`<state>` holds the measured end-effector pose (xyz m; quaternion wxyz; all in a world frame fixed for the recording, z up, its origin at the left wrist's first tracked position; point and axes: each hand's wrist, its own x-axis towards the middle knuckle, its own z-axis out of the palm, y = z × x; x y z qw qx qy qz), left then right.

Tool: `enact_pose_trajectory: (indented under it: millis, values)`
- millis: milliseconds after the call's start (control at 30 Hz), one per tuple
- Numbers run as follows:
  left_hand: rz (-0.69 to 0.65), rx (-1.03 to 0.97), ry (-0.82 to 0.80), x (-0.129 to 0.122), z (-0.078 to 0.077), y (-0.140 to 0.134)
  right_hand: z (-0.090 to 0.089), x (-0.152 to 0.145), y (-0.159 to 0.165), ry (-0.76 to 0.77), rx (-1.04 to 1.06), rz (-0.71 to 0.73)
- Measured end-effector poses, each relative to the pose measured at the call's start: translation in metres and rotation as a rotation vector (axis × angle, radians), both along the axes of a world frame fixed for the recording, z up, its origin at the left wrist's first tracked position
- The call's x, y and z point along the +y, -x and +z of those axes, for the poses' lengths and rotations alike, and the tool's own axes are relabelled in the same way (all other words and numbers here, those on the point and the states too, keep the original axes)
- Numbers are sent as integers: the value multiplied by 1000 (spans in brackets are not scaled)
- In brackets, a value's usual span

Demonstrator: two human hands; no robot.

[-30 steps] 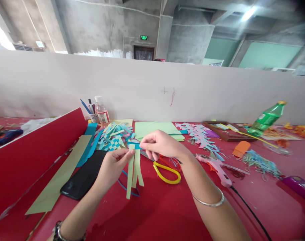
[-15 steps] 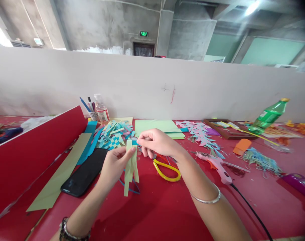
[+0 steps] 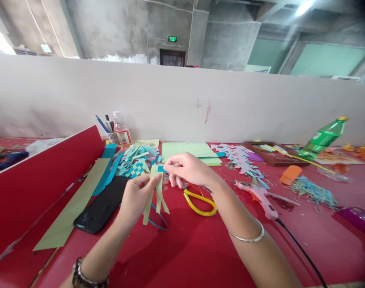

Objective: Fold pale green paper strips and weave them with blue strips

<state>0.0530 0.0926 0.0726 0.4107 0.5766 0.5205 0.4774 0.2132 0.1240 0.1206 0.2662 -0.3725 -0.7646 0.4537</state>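
My left hand (image 3: 139, 196) pinches pale green paper strips (image 3: 159, 196) between thumb and fingers; their loose ends hang below. My right hand (image 3: 188, 170) is closed at the fingertips on a short blue paper strip (image 3: 161, 169), which lies across the top of the green ones. Both hands are close together above the red table. Just below my right hand lies a pair of scissors with yellow handles (image 3: 205, 213), partly hidden. A thin blue strip (image 3: 158, 227) rests on the table under the hanging ends.
Left are a black phone (image 3: 101, 206), a long pale green sheet (image 3: 71, 204) and a red panel (image 3: 50, 184). Behind lie cut paper pieces (image 3: 137, 160) and green sheets (image 3: 185, 150). Right are a pink glue gun (image 3: 262, 198) with its cord, an orange piece (image 3: 290, 175) and a green bottle (image 3: 323, 138).
The hanging ends of the green strips have swung and spread apart, the longest tilting left. Both hands stay in nearly the same place, holding as before.
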Motion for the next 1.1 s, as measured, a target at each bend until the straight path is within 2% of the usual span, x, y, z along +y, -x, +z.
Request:
enact_pose_trajectory:
  millis: [167, 300, 467, 700, 800, 1000, 1100]
  values:
    - [-65, -2, -7, 3, -2, 3, 0, 0, -1, -15, -8, -1]
    - [-113, -9, -85, 7, 2, 7, 1, -2, 0, -18, -36, 24]
    - [-16, 98, -163, 10, 9, 15, 0, -4, 2, -17, -58, 47]
    - [-24, 165, -160, 13, 8, 21, -2, -5, 5, -38, -64, 51]
    - [21, 210, -175, 12, 11, 24, -4, -6, 5, -66, -59, 64]
    - [185, 275, -226, -2, 28, 46, -6, 4, 5, 49, 109, 15]
    - [194, 234, -238, -14, 37, 58, -18, 9, 10, 5, 120, -24]
